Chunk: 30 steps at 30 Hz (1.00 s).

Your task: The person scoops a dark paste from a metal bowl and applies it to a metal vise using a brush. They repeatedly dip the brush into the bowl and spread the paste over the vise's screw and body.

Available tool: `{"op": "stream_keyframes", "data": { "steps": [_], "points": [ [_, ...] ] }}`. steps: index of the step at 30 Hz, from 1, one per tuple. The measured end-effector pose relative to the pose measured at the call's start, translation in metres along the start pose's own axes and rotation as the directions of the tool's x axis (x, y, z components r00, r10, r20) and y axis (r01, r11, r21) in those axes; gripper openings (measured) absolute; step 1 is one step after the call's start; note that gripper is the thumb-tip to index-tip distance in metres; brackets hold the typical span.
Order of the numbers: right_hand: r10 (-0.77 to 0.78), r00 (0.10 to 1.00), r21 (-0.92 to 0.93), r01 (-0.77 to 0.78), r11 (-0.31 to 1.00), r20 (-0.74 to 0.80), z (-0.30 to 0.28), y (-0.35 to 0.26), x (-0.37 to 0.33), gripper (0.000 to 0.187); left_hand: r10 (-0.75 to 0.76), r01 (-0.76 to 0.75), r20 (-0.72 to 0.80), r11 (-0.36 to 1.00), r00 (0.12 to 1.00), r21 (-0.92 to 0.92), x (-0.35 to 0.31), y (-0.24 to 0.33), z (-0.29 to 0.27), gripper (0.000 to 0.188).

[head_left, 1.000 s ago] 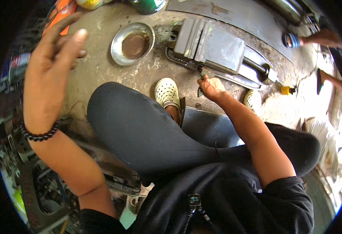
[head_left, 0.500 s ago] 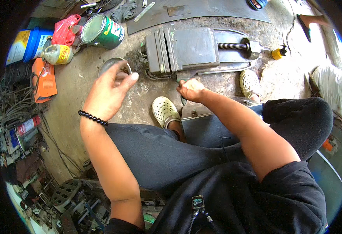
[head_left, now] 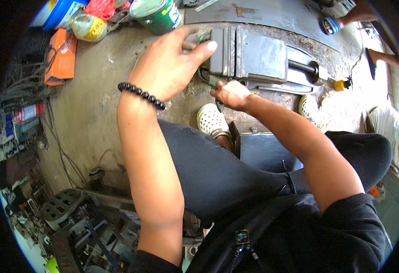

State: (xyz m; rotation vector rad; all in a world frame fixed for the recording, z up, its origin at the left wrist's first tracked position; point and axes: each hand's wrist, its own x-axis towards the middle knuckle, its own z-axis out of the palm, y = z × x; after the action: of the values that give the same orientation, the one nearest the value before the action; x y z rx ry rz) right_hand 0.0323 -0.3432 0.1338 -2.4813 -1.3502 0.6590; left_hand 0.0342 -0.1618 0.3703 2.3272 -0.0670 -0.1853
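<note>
Our left hand (head_left: 170, 63) is hovering half-open, seemingly empty; our right hand (head_left: 232, 95) is gripping a slim green tool (head_left: 213, 85) beside the metal vise (head_left: 264, 53) — it's lying on the floor (head_left: 102, 91), looking heavy, rigid, perhaps slick, its base probably offering the surest hold.

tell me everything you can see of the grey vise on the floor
The vise is a grey, metal-like block lying flat on the stained floor, its length running left to right. A narrow dark slot parts its ribbed left section from the smooth right one. Further right, a threaded screw runs to an end block. The right hand, holding a green-ended item, is at its near edge, contact unclear; the left hand is by its left end.
</note>
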Motion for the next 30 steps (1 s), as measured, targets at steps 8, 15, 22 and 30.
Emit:
{"op": "stream_keyframes", "data": {
  "steps": [8, 15, 22, 30],
  "points": [
    [0.029, 0.999, -0.064, -0.031, 0.998, -0.028, -0.021, -0.040, -0.044, 0.023, -0.059, 0.064, 0.055, 0.993, 0.997, -0.096, -0.013, 0.010, -0.034, 0.055],
    [0.152, 0.988, -0.145, -0.154, 0.977, -0.019, 0.000, -0.023, 0.005, 0.022, 0.079, -0.075, 0.069, 0.996, 0.995, -0.053, -0.017, 0.010, -0.044, 0.058],
    [0.085, 0.989, -0.083, -0.095, 0.992, -0.123, -0.034, -0.033, -0.040, 0.026, 0.040, -0.043, 0.078, 0.999, 0.996, 0.030, -0.003, 0.000, -0.045, 0.063],
    [0.302, 0.943, 0.164, -0.322, 0.932, 0.137, -0.005, -0.037, 0.016, 0.022, 0.165, -0.162, -0.026, 0.981, 0.986, 0.106, -0.012, -0.009, -0.038, 0.048]
  ]
}}
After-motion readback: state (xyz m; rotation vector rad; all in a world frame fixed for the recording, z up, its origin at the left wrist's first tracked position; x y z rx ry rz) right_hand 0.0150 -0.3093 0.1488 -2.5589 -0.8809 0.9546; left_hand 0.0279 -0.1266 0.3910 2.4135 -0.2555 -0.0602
